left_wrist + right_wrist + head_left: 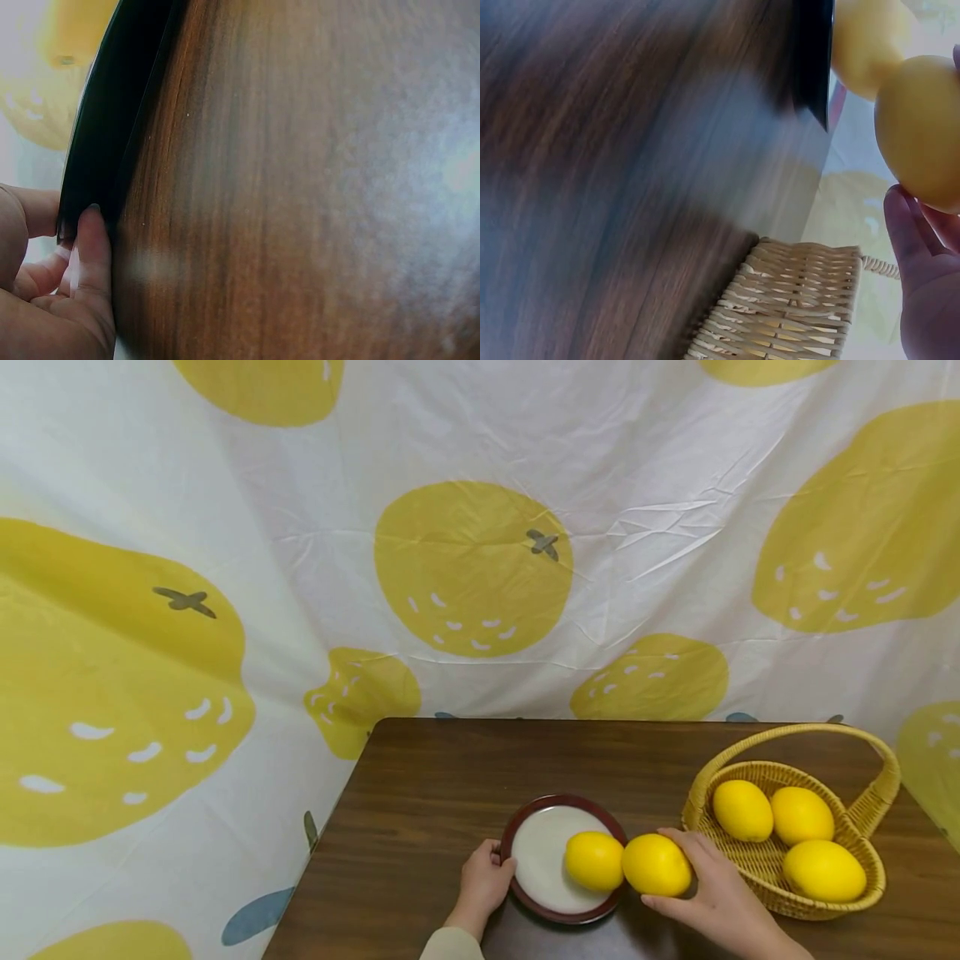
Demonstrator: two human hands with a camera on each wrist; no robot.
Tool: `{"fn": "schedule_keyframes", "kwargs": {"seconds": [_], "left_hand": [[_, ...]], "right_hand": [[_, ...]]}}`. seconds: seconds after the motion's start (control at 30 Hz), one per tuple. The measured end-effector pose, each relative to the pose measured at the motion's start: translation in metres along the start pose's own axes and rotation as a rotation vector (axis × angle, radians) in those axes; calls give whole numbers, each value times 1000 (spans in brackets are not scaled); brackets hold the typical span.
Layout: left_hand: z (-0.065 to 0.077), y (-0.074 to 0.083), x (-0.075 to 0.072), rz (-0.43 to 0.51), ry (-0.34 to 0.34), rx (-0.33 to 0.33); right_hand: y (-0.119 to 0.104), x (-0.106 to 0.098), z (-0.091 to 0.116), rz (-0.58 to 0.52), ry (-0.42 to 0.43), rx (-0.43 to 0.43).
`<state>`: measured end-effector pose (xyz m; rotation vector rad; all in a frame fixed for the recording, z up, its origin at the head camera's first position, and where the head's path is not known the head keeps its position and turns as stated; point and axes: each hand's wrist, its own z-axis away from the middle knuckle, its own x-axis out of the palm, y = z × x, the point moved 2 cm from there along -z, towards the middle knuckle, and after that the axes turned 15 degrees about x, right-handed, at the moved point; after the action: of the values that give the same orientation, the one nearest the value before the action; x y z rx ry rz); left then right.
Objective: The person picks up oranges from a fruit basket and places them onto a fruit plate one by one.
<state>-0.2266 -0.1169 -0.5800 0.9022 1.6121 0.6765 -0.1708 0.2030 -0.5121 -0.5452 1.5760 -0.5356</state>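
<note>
A plate (536,852) with a pale centre and dark red rim lies on the wooden table, one lemon (592,860) on its right part. My left hand (483,881) pinches the plate's left rim, thumb above and fingers below, as the left wrist view also shows at the dark plate edge (112,127). Between the fingers and thumb of my right hand (716,893) is a second lemon (657,865), held at the plate's right rim beside the first. In the right wrist view this held lemon (922,131) appears higher than the table.
On the right of the table (420,802) stands a wicker basket (757,860) with a tall arched handle (795,731). Three lemons (802,814) lie in it. A lemon-print cloth (480,568) hangs behind the table and along its left side.
</note>
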Motion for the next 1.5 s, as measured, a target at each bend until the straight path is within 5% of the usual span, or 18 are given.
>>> {"fn": "schedule_keyframes", "kwargs": {"seconds": [1.5], "left_hand": [[1, 2, 0, -9, -10, -29]], "right_hand": [[-12, 20, 13, -53, -91, -47]]}}
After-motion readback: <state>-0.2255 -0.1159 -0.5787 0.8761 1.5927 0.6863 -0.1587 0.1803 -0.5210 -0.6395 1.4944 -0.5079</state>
